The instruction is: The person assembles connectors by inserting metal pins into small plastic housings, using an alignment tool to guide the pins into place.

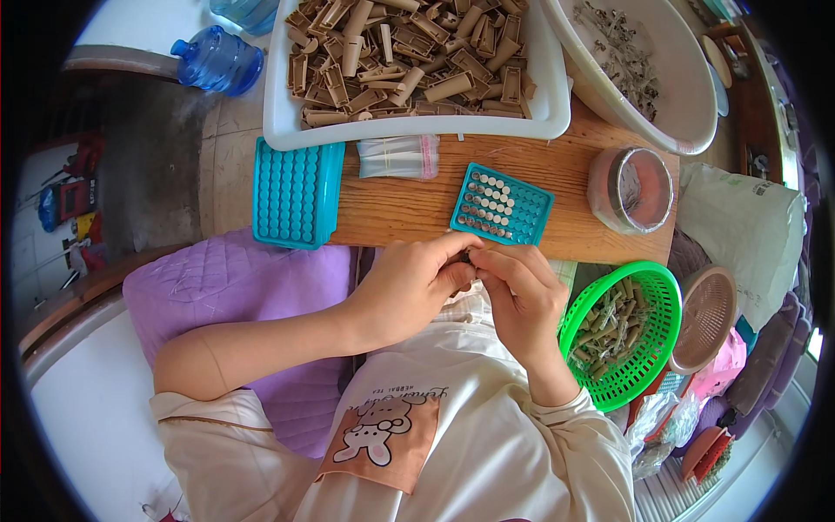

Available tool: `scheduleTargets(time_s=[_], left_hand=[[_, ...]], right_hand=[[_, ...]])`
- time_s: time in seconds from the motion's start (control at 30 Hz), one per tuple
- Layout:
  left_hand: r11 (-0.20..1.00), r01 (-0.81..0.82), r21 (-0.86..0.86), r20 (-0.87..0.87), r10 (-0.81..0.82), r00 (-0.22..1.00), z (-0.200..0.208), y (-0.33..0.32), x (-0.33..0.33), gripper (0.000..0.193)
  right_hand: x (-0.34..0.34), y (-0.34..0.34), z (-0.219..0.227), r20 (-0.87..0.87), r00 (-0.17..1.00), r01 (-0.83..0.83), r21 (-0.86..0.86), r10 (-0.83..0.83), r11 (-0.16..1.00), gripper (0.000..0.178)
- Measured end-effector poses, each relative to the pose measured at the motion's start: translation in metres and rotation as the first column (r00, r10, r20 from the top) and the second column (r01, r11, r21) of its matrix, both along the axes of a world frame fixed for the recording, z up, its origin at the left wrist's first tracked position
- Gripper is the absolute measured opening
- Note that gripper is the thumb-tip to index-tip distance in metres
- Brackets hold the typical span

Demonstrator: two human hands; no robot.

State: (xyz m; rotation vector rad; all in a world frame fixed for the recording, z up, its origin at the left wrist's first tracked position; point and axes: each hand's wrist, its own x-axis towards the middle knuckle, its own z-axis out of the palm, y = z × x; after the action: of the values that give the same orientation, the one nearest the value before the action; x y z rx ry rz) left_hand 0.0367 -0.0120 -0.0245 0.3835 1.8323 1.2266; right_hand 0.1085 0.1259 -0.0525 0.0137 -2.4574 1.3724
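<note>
Small dark part (467, 257), mostly hidden, at fingertips between left hand (424, 271) and right hand (527, 291), both pinching narrowly; just before near edge of teal tray (528, 228). Green basket (665, 335) right of tray.

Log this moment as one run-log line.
left hand: pinching small dark piece, details unclear | right hand: on same piece | beyond hands: teal tray, part-filled with discs | right side: green basket

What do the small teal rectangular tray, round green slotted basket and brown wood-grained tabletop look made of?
Small teal rectangular tray: probably plastic, satin, given its even colour and uniform recesses. Round green slotted basket: likely glossy plastic; bright rim, regular openings. Brown wood-grained tabletop: wood or laminate, smooth, with streaky grain.
</note>
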Motion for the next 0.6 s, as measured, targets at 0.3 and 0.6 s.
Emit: scheduleTargets(time_s=[0.3,0.6], left_hand=[[0.97,0.244,-0.011,-0.21,-0.241,0.948,-0.002,-0.004,0.0,0.022],[0.967,-0.049,0.248,0.15,0.011,0.989,-0.01,0.0,-0.009,0.02]], right_hand=[[-0.053,0.038,0.028,0.407,0.798,-0.453,-0.084,0.446,0.888,0.047],[-0.186,0.055,-0.027,0.126,0.992,-0.077,0.494,0.016,0.866,0.017]])
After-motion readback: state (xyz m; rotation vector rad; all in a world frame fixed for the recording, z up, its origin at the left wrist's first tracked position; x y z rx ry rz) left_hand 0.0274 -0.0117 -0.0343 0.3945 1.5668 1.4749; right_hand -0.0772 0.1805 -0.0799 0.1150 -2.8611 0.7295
